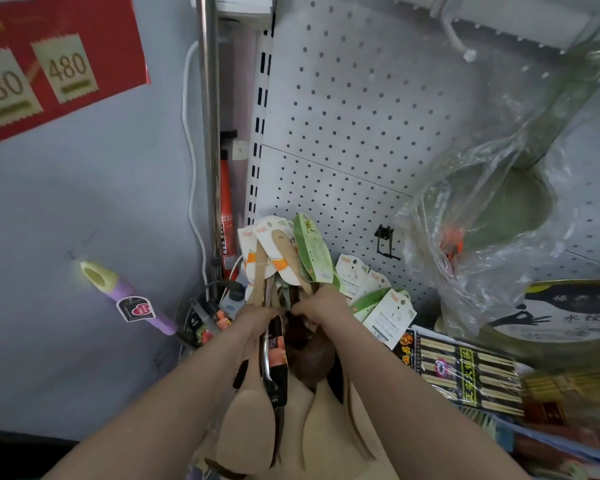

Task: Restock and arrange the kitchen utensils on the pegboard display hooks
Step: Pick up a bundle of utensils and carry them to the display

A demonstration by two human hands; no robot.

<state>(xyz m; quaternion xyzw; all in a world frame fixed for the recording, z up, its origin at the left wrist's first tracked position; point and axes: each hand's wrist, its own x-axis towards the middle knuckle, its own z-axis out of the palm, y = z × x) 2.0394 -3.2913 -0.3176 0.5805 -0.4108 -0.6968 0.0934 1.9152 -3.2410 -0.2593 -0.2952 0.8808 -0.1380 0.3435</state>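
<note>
The person held a bundle of utensils in front of the lower part of the pegboard, near its left edge. The left hand gripped the bundle around the handles, fingers closed on them. The right hand met it from the other side, its fingers also curled on the handles; which handle it pinched could not be told. Both hands were touching each other at the middle of the bundle.

The bundle pointed away from the person. The paper cards on the handle ends stood up toward the pegboard, white and green ones. The wide ends hung down toward the person: a pale wooden spatula and a dark brown ladle among them.

A black hook was on the pegboard to the right of the bundle, with nothing on it. More carded items lay below the hook. A clear plastic bag with a green thing inside hung at the right. Packs of chopsticks lay at the lower right. A red sign with prices was at the upper left.
</note>
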